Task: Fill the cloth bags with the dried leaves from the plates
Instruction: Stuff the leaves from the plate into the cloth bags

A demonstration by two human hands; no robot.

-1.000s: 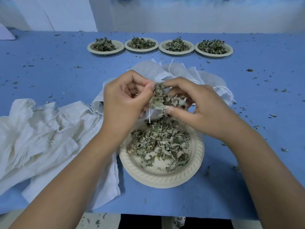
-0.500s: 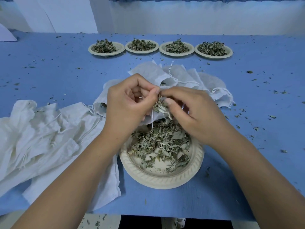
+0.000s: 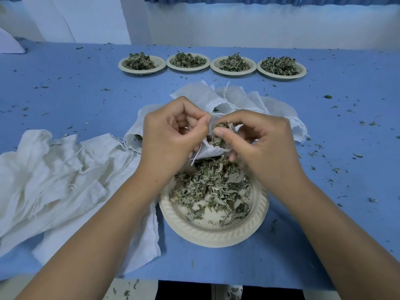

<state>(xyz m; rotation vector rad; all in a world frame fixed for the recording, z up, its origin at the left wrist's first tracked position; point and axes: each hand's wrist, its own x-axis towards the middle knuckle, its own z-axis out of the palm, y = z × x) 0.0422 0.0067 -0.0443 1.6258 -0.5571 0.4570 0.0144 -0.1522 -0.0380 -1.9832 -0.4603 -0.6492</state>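
Fingertips (image 3: 217,132) of the right hand (image 3: 266,148) pinch dried leaves (image 3: 223,126) above the near paper plate (image 3: 207,237); the left hand (image 3: 168,139) grips a small cloth bag (image 3: 211,150) at its mouth. Leaves judged light and brittle, bag limp: grip its hem. Four heaped plates (image 3: 141,71) lie beyond.

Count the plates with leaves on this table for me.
5: four plates in a row at the far side, one plate close in front. The cloth may hide others.
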